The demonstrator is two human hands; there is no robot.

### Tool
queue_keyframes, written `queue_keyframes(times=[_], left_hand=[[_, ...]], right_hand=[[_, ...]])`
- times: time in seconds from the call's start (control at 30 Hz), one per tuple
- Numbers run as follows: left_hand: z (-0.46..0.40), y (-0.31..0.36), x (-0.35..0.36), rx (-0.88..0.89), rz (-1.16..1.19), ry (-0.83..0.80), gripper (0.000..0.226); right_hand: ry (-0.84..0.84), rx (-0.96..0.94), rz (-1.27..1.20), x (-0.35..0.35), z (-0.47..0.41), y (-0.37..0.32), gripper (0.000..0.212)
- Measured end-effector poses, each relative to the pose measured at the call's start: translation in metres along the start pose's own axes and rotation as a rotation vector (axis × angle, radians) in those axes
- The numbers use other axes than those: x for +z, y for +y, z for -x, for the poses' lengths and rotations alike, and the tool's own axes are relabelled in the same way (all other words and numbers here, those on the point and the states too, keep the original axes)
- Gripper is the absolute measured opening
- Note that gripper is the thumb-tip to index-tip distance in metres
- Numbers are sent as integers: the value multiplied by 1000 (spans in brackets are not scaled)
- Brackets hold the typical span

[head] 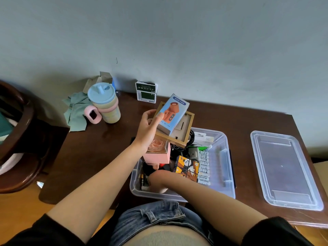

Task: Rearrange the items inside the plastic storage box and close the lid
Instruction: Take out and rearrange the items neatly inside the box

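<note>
Rearranging step, judged midway: storage box (229, 167) on table (92, 153), packed with clutter; lid (285, 171) off, lying flat well to right

Next move likely needs stack set back flat so lid can seat

Left hand (148, 129) grips 3 items above box: mini fan carton (174, 112), wooden frame (184, 128), pink rose box (158, 150)

Right hand (156, 176) down among contents at near-left corner; fingers hidden, grip cannot be told

Left grip (148, 127) raised, fingers curled; right grip (157, 176) low, pose unclear.
</note>
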State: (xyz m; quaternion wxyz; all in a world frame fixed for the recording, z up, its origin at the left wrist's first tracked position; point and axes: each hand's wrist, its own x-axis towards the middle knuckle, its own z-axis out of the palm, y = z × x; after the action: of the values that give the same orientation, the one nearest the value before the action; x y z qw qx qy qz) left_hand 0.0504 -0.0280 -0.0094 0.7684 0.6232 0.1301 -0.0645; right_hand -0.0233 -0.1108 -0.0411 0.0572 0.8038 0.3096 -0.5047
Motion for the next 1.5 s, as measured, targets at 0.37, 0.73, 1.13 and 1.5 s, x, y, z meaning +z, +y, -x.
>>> queue_keyframes(times=[0.37,0.73,1.13,1.5], left_hand=[[0,-2,-2,2,36,-22,37],[0,-3,-2,12,41,-3,35],[2,-1,-1,3,17,-8,34],[2,-1,-2,6,24,-6,29]], right_hand=[[145,283,-179,5,119,116,46],[44,398,208,46,62,114,24],[130,560,59,72,38,120,34],[131,559,-47,65,53,117,29]])
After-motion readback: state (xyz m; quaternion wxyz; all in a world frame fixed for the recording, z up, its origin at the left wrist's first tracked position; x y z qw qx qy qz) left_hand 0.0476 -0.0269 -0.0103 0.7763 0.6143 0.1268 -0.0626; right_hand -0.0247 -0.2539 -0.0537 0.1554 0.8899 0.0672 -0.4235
